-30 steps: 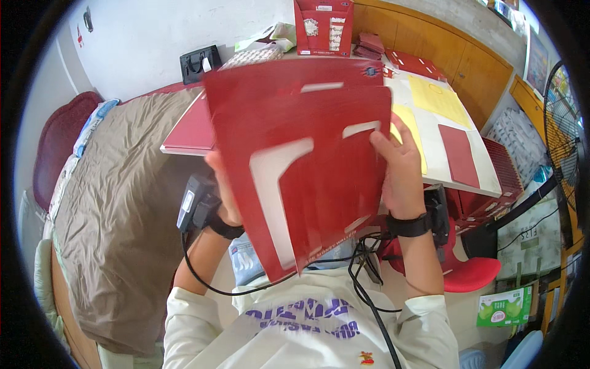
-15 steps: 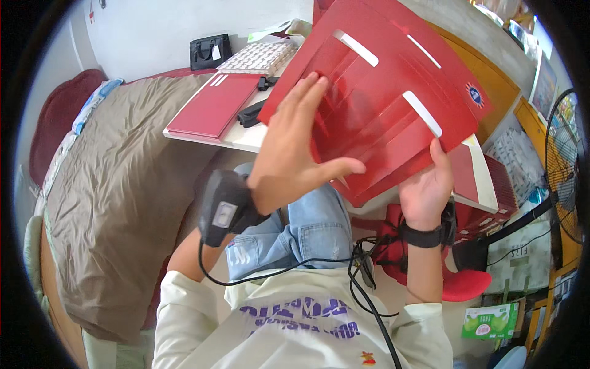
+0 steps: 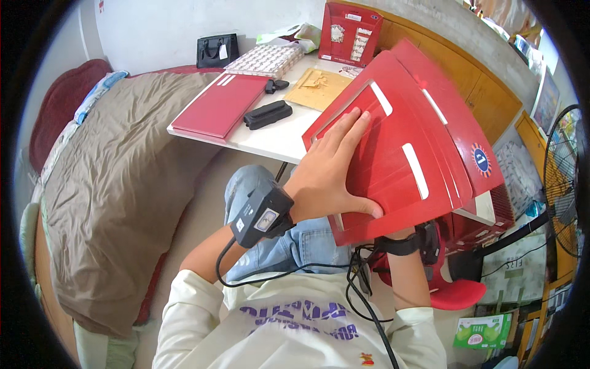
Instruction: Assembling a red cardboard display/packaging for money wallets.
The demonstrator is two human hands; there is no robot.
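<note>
A red cardboard box panel is tilted over my lap, with white-edged cut-out slots and a round blue-and-orange emblem on its folded flap. My left hand lies flat against its face, fingers stretched and thumb spread apart. Behind the lower edge, only a bit of my right hand shows; its fingers are hidden by the cardboard. Both wrists wear black straps, and the left one carries a black box-shaped device with a cable.
On the white table lie a dark red flat board, a black pouch, a tan sheet and a patterned box. An upright red package stands behind. A bed is left, a fan right.
The cardboard has come down and to the right, uncovering the tan sheet and upright package. My left hand moved with it. My right hand, previously visible at the edge, is now mostly behind the cardboard.
</note>
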